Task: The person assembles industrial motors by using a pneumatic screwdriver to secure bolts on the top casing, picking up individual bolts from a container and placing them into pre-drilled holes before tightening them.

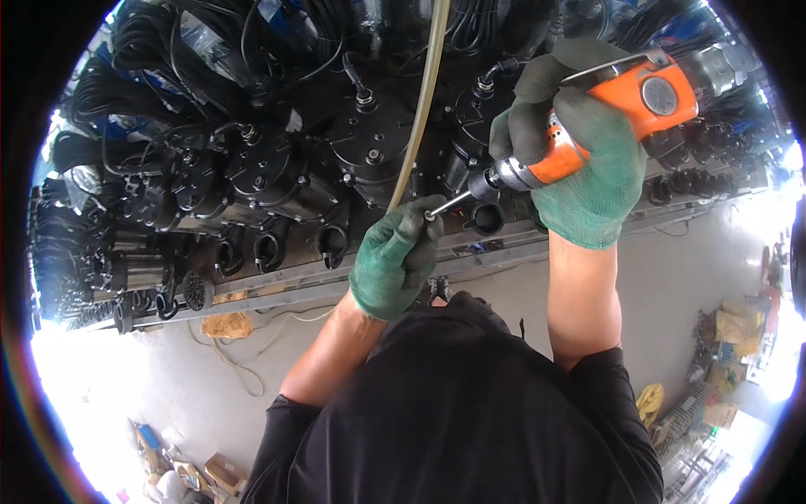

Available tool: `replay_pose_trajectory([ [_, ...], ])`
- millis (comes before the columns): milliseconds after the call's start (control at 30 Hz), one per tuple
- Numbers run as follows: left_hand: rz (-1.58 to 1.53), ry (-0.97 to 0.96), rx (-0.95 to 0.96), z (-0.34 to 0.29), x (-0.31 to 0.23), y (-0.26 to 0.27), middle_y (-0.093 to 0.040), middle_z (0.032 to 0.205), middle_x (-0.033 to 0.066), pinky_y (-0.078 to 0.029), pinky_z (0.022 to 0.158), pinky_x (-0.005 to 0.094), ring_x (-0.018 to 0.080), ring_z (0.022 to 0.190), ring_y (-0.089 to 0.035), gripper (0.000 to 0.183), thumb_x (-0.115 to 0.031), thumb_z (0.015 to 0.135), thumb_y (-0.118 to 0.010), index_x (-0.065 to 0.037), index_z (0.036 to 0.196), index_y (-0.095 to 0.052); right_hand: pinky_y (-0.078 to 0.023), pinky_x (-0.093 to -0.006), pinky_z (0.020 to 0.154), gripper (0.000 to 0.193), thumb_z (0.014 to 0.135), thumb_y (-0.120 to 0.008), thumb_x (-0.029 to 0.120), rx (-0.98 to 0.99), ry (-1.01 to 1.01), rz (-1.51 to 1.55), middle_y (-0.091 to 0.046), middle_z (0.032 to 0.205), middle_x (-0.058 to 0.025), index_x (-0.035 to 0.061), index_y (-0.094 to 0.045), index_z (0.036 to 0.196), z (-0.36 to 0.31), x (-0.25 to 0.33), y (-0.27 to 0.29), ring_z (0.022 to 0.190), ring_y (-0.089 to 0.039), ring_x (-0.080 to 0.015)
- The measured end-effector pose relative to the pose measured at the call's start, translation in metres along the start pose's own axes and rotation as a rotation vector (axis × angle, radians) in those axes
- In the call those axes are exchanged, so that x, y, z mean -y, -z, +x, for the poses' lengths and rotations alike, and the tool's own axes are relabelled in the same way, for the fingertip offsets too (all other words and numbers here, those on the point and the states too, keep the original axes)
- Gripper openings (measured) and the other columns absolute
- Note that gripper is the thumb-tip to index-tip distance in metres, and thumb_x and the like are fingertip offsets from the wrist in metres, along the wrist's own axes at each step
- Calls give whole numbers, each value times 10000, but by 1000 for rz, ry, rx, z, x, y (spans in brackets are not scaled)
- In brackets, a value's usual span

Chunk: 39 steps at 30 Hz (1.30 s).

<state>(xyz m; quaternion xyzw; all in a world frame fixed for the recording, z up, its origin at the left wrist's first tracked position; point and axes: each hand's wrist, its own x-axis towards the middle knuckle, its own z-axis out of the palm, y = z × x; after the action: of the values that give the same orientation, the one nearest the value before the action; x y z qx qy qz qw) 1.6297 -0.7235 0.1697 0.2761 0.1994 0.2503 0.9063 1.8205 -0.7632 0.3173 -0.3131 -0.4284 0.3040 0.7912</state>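
Note:
My right hand, in a green glove with dark grey coated fingers, is wrapped round an orange air screwdriver. The tool's thin bit slants down to the left. At its tip, my gloved left hand pinches a small, shiny round screw, its fingers mostly covering it. Just beyond both hands stand black cylindrical motor units with bolts and cable fittings on top. A yellowish hose hangs down behind my left fingertips.
Coiled black cables crowd the far side above more units. Along the near edge of the bench runs a metal rail, with black round ports above it. A thin hose lies on the floor. Boxes and parts sit at lower left.

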Motion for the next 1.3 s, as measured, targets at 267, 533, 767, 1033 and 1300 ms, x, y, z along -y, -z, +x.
replay_pose_trajectory([
  [267, 156, -97, 63, 13, 4, 13, -659, 1005, 81, -291, 424, 199, 49, 500, -376, 403, -245, 1009, -693, -25, 1338, -620, -539, -401, 546, 387, 887, -564, 116, -67, -28, -62, -681, 972, -155, -1, -602, 1254, 3, -12, 12, 570, -580, -173],
  [533, 302, -240, 35, 50, 14, -13, -717, 876, 57, -354, 458, 209, 49, 516, -450, 378, -296, 1002, -712, 4, 1230, -679, -557, -404, 567, 310, 876, -595, 111, 66, 28, -30, -690, 951, -160, 2, -636, 1164, 30, 11, 35, 590, -609, -194],
  [767, 965, -514, -179, 111, 14, -61, -756, 901, 50, -510, 661, 233, 76, 731, -619, 270, -168, 966, -746, -39, 1203, -749, -594, -388, 582, 221, 866, -654, 70, 220, 126, -43, -700, 924, -159, -37, -657, 1060, 68, 27, 64, 603, -653, -192],
  [1033, 1313, -603, -249, 126, 22, -77, -773, 1064, 182, -576, 832, 309, 218, 900, -744, 256, -137, 958, -742, 0, 1174, -747, -530, -377, 850, 438, 913, -685, 142, 335, 197, -79, -561, 1228, -136, 32, -507, 1298, 93, -8, 102, 992, -560, -214],
  [1300, 1336, -546, -268, 120, 21, -82, -772, 1046, 184, -578, 830, 310, 215, 911, -744, 301, -145, 974, -724, 1, 1237, -714, -451, -373, 1157, 731, 970, -705, 222, 852, 548, 391, -404, 1577, -111, 111, -331, 1588, 129, -77, 101, 1428, -444, -240],
])
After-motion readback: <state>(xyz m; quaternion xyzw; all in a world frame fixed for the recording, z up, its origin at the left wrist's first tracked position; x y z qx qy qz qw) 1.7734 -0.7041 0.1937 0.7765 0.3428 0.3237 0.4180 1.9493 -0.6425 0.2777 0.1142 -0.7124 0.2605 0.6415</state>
